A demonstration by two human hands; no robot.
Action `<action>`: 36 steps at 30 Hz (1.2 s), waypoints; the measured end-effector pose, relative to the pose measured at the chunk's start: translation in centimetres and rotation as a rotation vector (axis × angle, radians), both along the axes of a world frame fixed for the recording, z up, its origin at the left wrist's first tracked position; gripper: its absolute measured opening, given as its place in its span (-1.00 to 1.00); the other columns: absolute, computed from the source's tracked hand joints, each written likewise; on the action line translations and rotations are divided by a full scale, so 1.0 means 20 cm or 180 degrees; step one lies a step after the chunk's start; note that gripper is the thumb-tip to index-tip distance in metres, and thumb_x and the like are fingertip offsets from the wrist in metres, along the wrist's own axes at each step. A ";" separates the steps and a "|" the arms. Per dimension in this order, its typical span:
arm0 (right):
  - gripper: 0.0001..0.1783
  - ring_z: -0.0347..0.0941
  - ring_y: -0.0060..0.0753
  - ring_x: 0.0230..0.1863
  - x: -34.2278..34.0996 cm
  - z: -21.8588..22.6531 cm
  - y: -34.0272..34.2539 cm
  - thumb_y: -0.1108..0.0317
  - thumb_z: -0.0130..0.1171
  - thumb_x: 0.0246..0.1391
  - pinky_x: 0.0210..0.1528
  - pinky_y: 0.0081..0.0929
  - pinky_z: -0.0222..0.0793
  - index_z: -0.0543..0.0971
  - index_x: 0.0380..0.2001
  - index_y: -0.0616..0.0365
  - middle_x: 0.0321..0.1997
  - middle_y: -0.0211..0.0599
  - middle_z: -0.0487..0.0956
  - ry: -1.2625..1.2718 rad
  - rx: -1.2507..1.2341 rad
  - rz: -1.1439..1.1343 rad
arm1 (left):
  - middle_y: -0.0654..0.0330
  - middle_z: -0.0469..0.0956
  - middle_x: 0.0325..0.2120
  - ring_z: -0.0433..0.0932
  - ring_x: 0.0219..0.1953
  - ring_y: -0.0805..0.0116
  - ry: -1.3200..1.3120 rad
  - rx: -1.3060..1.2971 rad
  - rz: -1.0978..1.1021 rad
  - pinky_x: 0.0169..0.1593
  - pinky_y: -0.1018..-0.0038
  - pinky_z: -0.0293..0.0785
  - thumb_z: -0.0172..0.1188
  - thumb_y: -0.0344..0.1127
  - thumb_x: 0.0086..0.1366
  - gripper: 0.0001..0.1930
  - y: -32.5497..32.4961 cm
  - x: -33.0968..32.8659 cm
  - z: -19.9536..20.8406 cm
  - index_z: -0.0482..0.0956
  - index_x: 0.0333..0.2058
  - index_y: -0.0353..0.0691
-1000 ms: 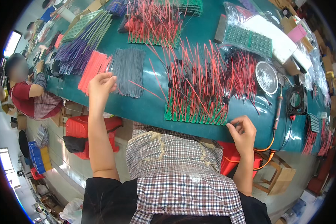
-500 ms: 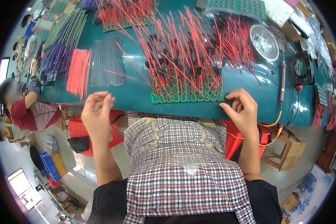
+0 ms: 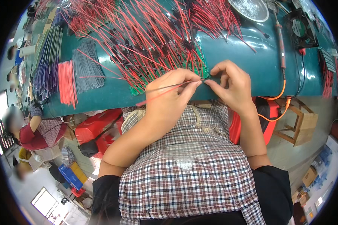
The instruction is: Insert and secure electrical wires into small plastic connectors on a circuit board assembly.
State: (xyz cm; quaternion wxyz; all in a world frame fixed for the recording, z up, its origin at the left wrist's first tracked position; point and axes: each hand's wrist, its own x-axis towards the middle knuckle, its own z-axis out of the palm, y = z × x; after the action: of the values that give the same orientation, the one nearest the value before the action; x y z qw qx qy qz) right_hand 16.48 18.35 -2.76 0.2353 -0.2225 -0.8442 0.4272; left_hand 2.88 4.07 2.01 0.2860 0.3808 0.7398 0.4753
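Observation:
My left hand is closed in a pinch on a thin red wire and a dark wire. Both trail out to the left past the knuckles, and their short ends poke out beyond the fingertips. Close by on the right is my right hand, its fingers curled and a small gap between thumb and index. Its thumb tip is beside the wire ends; whether it touches them I cannot tell. Just behind both hands lies a green circuit board bristling with upright red wires, partly hidden by my left hand.
Bundles of red, grey and purple wires lie on the green table at left. A metal bowl, a soldering iron and a small fan are at right. A co-worker sits far left.
My left hand has swung right from the table's left side and now holds the wires beside my right hand. My right hand has shifted slightly. The view has turned, so the table appears higher.

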 end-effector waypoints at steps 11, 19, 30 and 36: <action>-0.62 0.31 -0.61 -0.69 -0.01 -0.01 -0.01 0.50 0.45 -0.25 -0.57 -0.59 0.26 0.55 -0.28 0.10 -0.38 -0.44 0.57 0.0119 0.0005 0.0006 | 0.16 0.62 -0.44 0.68 -0.41 0.34 0.0960 0.0264 0.0036 -0.36 0.49 0.62 0.34 -0.45 0.15 -0.90 0.07 0.03 -0.09 0.59 -0.36 -0.24; -0.64 0.30 -0.59 -0.69 -0.02 -0.01 -0.01 0.50 0.44 -0.25 -0.57 -0.58 0.25 0.55 -0.30 0.09 -0.38 -0.47 0.57 0.0196 0.0090 0.0028 | 0.19 0.61 -0.47 0.64 -0.48 0.30 0.1392 0.0399 0.0037 -0.41 0.44 0.53 0.38 -0.47 0.05 -0.84 0.07 0.02 -0.13 0.59 -0.39 -0.19; -0.64 0.30 -0.59 -0.68 -0.01 -0.01 -0.02 0.51 0.43 -0.26 -0.57 -0.57 0.25 0.55 -0.30 0.09 -0.38 -0.46 0.56 0.0176 0.0077 0.0039 | 0.17 0.59 -0.48 0.62 -0.47 0.36 0.1644 0.0432 -0.0061 -0.41 0.50 0.56 0.37 -0.51 0.07 -0.86 0.05 0.04 -0.13 0.59 -0.38 -0.24; -0.63 0.30 -0.59 -0.68 -0.01 0.01 -0.02 0.52 0.43 -0.26 -0.57 -0.58 0.26 0.56 -0.30 0.10 -0.38 -0.45 0.57 0.0214 0.0085 0.0024 | 0.17 0.60 -0.46 0.63 -0.45 0.44 0.1687 0.0388 -0.0140 -0.39 0.57 0.61 0.36 -0.53 0.11 -0.88 0.06 0.04 -0.10 0.60 -0.38 -0.27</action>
State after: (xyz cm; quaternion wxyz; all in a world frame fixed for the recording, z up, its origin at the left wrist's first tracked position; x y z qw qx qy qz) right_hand 16.22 17.88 -2.63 0.2648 -0.2017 -0.8423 0.4240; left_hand 3.66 5.33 0.03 0.0692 0.5243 0.7504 0.3965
